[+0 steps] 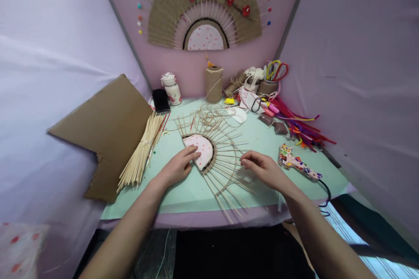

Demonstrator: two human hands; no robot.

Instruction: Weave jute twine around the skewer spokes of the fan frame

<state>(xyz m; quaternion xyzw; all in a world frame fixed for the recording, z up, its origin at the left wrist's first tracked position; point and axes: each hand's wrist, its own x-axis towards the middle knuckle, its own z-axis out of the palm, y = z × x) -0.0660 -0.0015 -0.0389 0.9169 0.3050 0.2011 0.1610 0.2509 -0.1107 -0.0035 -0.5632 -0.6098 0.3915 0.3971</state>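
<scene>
A half-made fan lies on the table, with a half-round base in white dotted cloth edged in black. Thin wooden sticks spread out from its curved edge. My left hand rests on the base, fingers stretched over the cloth and holding nothing. Beyond the right-hand stick tips, the fingers of my right hand are pinched together on jute twine. That twine runs in an arc across the sticks, and a loose tangle of it lies over the far sticks. The pinched part is mostly hidden by my fingers.
Left are a bundle of sticks and bent cardboard. A twine spool, bottle and phone stand behind. At right lie pipe cleaners and a patterned glue gun. A finished fan hangs on the wall.
</scene>
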